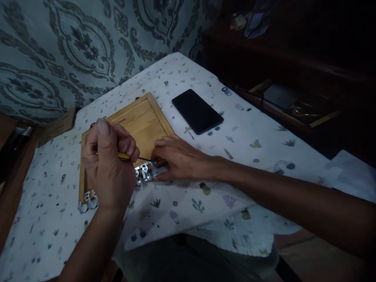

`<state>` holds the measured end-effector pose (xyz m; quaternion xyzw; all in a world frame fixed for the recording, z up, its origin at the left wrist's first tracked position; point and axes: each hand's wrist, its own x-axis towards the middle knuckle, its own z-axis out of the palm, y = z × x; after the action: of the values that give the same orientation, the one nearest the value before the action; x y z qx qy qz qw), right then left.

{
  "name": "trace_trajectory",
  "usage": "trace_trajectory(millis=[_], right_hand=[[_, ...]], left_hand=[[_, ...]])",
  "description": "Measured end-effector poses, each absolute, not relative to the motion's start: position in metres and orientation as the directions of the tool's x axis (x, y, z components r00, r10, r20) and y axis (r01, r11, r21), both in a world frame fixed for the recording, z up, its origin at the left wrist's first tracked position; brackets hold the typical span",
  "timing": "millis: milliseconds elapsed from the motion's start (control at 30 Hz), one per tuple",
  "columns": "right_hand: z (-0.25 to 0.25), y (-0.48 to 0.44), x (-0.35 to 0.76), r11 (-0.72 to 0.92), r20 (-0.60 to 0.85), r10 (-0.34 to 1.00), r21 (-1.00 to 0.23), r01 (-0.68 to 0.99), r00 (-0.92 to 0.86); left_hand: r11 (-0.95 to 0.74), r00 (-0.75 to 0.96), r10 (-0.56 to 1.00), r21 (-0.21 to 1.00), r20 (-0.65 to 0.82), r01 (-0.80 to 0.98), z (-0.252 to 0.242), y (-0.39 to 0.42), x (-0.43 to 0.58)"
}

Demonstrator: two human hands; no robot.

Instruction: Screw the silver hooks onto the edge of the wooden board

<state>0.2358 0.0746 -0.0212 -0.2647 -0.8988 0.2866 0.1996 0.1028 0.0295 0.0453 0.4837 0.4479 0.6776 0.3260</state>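
My left hand (107,164) is closed around a screwdriver (124,156) with a yellow handle, thumb uppermost. Its thin shaft reaches right, to a shiny metal fitting (143,170) at the near right corner of a framed wooden panel (139,117). At that corner my right hand (183,156) grips the fitting and the panel's edge between fingers and thumb. Rounded silver parts hang from the fitting over the tablecloth. Another metal fitting (88,200) is on the panel's near left corner, partly behind my left wrist. The screwdriver's tip is hard to make out beside my right fingertips.
A black smartphone (197,111) lies beyond my right hand on the white patterned tablecloth (235,152). A flat brown piece of board (58,126) is at the left edge by the patterned wall. Dark furniture (279,51) stands at the right, and cloth hangs over the table's near edge.
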Motion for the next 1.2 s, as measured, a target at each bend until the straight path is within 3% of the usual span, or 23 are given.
trace_trajectory(millis=[300,867,1200], right_hand=[[-0.020,0.075,0.234,0.676,0.169,0.598,-0.632,0.379,-0.784],[-0.022,0.074,0.235,0.676,0.222,0.602,-0.653,0.342,-0.767],[-0.021,0.074,0.235,0.677,0.244,0.588,-0.670,0.305,-0.771]], left_hand=[[-0.363,-0.307,0.898,0.925,0.315,-0.113,0.048,0.037,0.107],[-0.316,0.031,0.944,0.928,0.328,-0.200,0.048,0.054,0.099],[-0.255,0.247,0.926,0.955,0.287,-0.152,0.051,0.059,0.090]])
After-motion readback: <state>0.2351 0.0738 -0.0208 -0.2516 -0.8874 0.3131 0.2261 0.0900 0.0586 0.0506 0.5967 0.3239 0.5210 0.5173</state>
